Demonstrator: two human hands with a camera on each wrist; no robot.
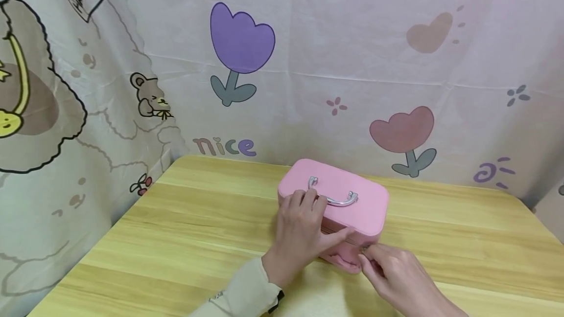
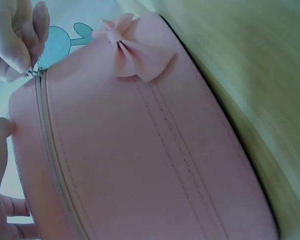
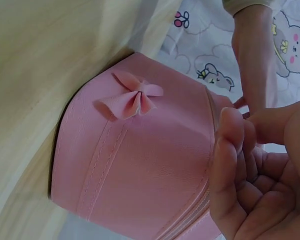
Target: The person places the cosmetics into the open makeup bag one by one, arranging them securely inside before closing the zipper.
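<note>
A pink zip-up case (image 1: 365, 214) stands on the table, its silver handle (image 1: 342, 203) on the lid. My left hand (image 1: 301, 221) rests on the lid beside the handle, fingers spread over the top and thumb along the front edge. At the front right corner, my right hand (image 1: 398, 270) pinches the small metal zipper pull (image 2: 36, 73) between thumb and forefinger. In the left wrist view the closed zipper (image 2: 55, 160) runs along the side below the lid. A pink bow (image 3: 135, 97) decorates the case lower down.
The case stands on a wood-grain table (image 1: 189, 219). Behind it and along the left hangs a white cloth (image 1: 317, 28) printed with flowers, hearts and bears. A dark band (image 1: 276, 302) shows at the left sleeve's cuff.
</note>
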